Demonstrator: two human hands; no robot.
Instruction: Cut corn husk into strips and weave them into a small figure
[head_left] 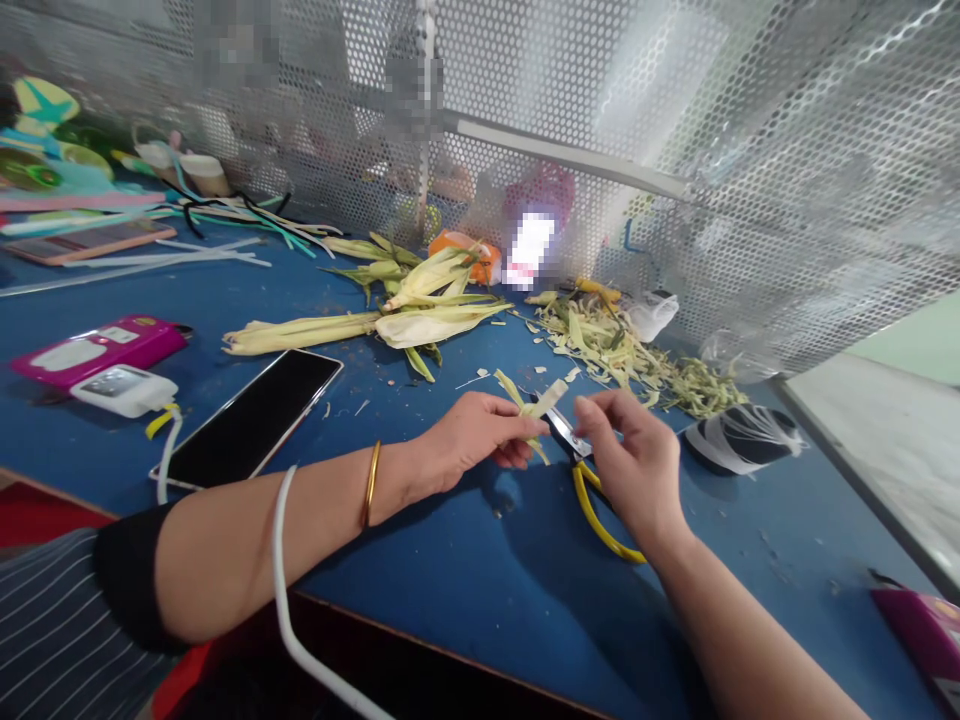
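Observation:
My left hand (491, 430), with a gold bangle at the wrist, pinches a small folded piece of corn husk (550, 399) between thumb and fingers. Pale strips stick out on both sides of the grip. Just to the right, my right hand (634, 460) is closed, thumb against the forefinger; whatever it may hold is too small to make out. Below and between the hands, scissors with yellow handles (592, 510) rest on the blue table, blades pointing away from me. A dark spool wound with white thread (742, 438) lies to the right of my right hand.
Whole corn husks (439, 310) lie at the back middle, with a heap of husk scraps (607, 345) right of them. A black-screened phone (255, 420) is at left. A white cable (281, 560) crosses over my left forearm. Perforated metal panels (585, 90) wall the back.

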